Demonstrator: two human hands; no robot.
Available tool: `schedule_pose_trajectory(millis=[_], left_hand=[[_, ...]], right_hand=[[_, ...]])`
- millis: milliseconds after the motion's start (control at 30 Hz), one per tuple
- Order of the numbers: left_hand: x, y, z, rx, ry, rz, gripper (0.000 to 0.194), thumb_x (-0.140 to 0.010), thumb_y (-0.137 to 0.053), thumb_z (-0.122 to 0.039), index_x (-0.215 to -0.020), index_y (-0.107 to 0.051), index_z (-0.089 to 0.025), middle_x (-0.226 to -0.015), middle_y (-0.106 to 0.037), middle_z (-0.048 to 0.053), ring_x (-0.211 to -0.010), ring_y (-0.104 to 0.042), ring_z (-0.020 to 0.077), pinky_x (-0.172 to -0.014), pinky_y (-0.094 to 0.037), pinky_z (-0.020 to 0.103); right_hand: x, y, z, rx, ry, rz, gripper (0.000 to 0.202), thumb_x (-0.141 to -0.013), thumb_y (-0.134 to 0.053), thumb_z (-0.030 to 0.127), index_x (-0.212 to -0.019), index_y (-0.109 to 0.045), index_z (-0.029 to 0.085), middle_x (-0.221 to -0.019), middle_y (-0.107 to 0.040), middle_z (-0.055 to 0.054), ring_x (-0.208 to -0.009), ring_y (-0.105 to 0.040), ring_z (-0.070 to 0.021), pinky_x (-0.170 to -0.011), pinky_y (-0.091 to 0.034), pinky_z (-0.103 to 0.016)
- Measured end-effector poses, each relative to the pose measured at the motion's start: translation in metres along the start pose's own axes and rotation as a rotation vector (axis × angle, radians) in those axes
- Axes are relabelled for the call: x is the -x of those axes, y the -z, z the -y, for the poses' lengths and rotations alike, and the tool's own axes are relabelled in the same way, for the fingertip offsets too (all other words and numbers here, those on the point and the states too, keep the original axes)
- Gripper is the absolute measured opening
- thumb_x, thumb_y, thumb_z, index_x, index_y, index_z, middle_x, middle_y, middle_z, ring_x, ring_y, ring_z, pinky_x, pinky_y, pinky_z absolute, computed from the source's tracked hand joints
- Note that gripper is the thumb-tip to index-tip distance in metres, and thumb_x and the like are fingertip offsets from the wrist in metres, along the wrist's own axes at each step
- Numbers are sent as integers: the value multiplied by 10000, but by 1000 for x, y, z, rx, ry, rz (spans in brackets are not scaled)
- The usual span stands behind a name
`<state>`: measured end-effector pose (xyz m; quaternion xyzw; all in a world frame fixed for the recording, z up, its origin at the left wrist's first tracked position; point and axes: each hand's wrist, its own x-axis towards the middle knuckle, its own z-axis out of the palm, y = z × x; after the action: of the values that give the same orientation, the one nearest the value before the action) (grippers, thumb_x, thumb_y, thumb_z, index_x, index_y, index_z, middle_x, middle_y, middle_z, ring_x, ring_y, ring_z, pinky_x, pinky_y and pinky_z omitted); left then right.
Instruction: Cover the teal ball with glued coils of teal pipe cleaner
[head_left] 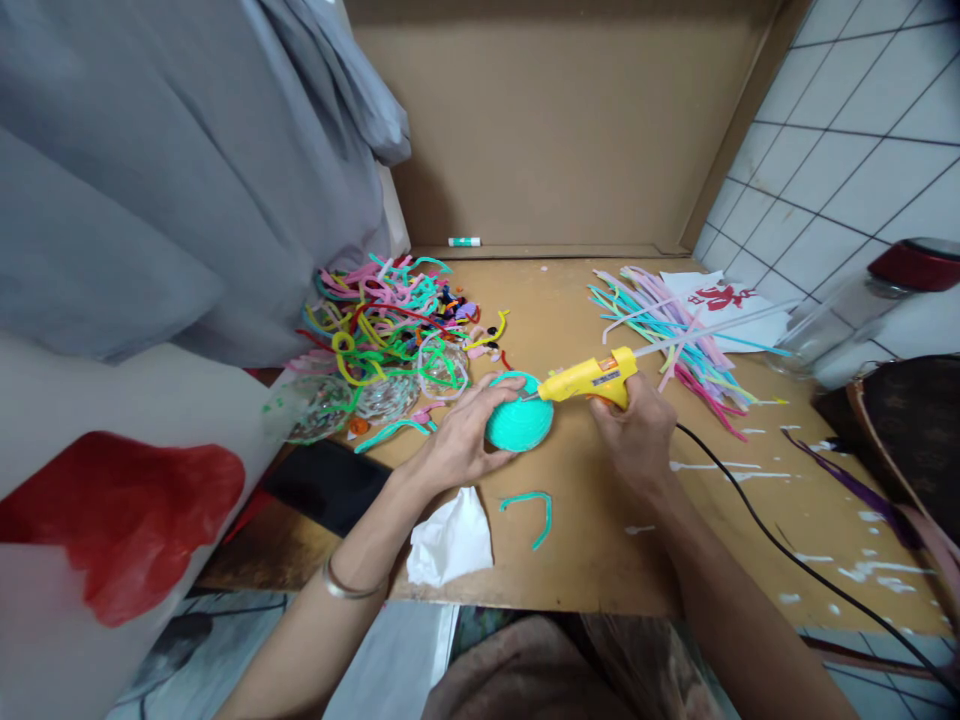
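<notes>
Your table [585,570] has the turquoise ball [525,430] at its middle, cupped in your half-curled left hand [472,432]; your right hand [639,430] wraps the glue gun [589,380], nozzle [531,397] at the ball. Squeeze gently; hold the ball still.

Brown bag [911,425] cut off at right

Smooth plastic glue gun [585,379] (the ball [519,428], ridged)
</notes>
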<state>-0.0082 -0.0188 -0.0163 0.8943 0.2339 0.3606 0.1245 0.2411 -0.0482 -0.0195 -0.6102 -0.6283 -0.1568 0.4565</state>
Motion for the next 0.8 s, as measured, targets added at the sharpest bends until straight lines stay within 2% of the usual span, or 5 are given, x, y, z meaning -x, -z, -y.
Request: schedule_pose_trajectory(millis=[167,433,567,700,800], left_hand=[[0,-1,0,5,-6,-10,726,-767,-772,-217,-1379,-382,-218,-1422,-552,195,-1379,-502,340,-1158,-397,599],[0,0,0,4,1,-7,729,-766,-778,-223,-1379,-383,-216,-1424,-549,197,-1383,-497,346,-1162,-393,607],[0,0,0,5,1,-7,730,-762,-779,-225,-1377,-387,-208,-1419,-553,197,-1381,-498,345,-1163,-390,602],[0,-1,1,11,3,1,720,-764,-776,-227,-1372,-391,-203,-1422,-552,197,-1380,-500,337,-1177,-373,589],[0,-1,1,8,0,2,706,-772,-770,-229,-1368,-393,-204,-1410,-560,193,-1377,-505,333,-1188,-357,592]], right_hand=[[-2,2,2,-8,32,0,88,-790,-536,271,-868,-541,231,-742,-616,-27,-621,-526,-198,-593,-446,-323],[-1,-1,1,-4,-23,-16,171,-755,-575,331,-884,-562,220,-717,-630,-30,-623,-554,-210,-595,-456,-333],[-1,-3,2,16,-82,-33,169,-736,-555,360,-830,-555,219,-682,-610,-24,-612,-546,-204,-599,-454,-330],[-4,-1,6,16,-190,37,187,-715,-551,365,-821,-557,211,-654,-572,-12,-607,-523,-193,-617,-449,-327],[-6,0,5,7,-239,80,236,-731,-565,404,-848,-561,199,-723,-583,-36,-683,-542,-209,-673,-461,-344]])
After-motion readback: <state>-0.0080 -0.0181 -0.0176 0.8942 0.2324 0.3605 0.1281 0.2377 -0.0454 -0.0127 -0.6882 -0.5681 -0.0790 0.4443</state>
